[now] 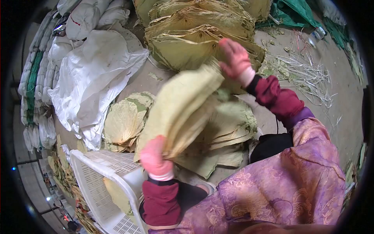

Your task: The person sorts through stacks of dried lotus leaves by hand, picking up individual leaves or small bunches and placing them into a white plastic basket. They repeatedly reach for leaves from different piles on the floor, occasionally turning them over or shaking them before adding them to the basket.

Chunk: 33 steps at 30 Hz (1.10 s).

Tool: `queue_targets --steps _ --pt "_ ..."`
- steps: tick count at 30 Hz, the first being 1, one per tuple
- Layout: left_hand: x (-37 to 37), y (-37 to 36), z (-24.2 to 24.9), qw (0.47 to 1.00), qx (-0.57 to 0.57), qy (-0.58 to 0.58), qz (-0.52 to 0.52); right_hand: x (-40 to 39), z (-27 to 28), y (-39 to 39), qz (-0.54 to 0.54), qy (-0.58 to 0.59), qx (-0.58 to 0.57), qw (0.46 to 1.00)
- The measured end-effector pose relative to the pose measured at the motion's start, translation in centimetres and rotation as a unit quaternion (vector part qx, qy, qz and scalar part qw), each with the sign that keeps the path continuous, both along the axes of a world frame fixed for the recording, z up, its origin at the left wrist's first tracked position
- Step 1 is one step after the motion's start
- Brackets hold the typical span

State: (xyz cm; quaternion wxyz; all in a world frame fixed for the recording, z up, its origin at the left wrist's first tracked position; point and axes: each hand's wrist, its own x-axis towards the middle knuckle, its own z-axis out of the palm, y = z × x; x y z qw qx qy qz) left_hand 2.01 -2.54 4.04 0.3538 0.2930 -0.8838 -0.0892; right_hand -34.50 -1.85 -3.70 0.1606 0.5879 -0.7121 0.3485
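Note:
A stack of large, pale green dried leaves (179,101), blurred by motion, is raised in front of me. My left hand (157,158), in a pink glove, grips its lower end. At the upper end is my right hand (235,58), also pink-gloved, its fingers extended beside the leaves' edge. Below the raised stack, more leaves (233,124) lie in layers on the floor. Behind my right hand stand several big overlapping bundles of leaves (183,50). A smaller round pile (124,121) rests left of the held leaves.
A white plastic basket (103,167) lies tipped at the lower left with a leaf inside. White sheeting (97,66) and rolled bundles (39,74) are at the left. Pale strips (307,74), a clear bottle (316,36) and green netting (292,13) lie at the right.

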Motion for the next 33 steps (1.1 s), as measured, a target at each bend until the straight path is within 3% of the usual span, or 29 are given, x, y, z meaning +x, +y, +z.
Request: queue_targets --steps 2,4,6,8,10,12,15,17,20,22,25,27,28,31,33 --pt "-0.6 1.5 -2.1 0.971 0.064 -0.219 -0.068 -3.2 -2.5 -1.3 -0.004 -0.013 0.036 0.999" --pt "-1.5 3.2 -3.7 0.946 0.056 -0.298 -0.117 -3.9 -3.8 -2.0 0.077 -0.014 0.237 0.968" --pt "-2.0 4.4 -4.1 0.933 0.073 -0.328 -0.13 -3.0 -4.1 -2.3 0.062 -0.008 0.173 0.983" --pt "-2.2 4.3 -3.8 0.934 0.072 -0.326 -0.126 -2.9 -2.4 -3.2 -0.017 0.029 0.001 0.999" --pt "-2.3 4.2 -3.7 0.936 0.066 -0.322 -0.122 -4.0 -2.9 -4.7 -0.041 0.053 -0.007 0.998" --pt "-2.2 4.1 -4.1 0.942 0.06 -0.306 -0.124 -4.7 -3.1 -5.4 0.001 0.002 0.081 0.997" --pt "-2.6 4.4 -4.3 0.946 0.034 -0.298 -0.121 -2.7 -3.4 -4.9 0.062 0.015 0.046 0.997" --pt "-2.7 4.4 -4.3 0.944 0.038 -0.307 -0.119 -1.1 -4.0 -3.7 0.101 0.027 0.086 0.991" --pt "-2.5 4.5 -4.3 0.941 0.042 -0.313 -0.12 2.3 -4.7 -1.2 0.159 0.075 0.232 0.957" --pt "-2.5 4.6 -4.6 0.943 0.043 -0.308 -0.121 4.3 -5.5 0.8 0.203 0.049 0.268 0.94" --pt "-2.3 4.8 -4.9 0.959 -0.005 -0.26 -0.109 8.3 -3.5 4.1 0.342 -0.135 0.233 0.9" --pt "-2.5 5.0 -4.5 0.969 -0.137 -0.198 -0.059 11.0 -1.8 6.3 0.458 -0.221 0.197 0.838" --pt "-2.5 4.9 -4.2 0.968 -0.137 -0.2 -0.059 11.9 -1.4 7.2 0.502 -0.227 0.194 0.812" --pt "-2.1 4.9 -4.2 0.947 0.037 -0.274 -0.164 12.6 -1.2 7.8 0.519 -0.24 0.238 0.785" --pt "-1.8 5.4 -4.8 0.942 0.035 -0.285 -0.173 12.2 -0.4 7.1 0.53 -0.228 0.404 0.71"
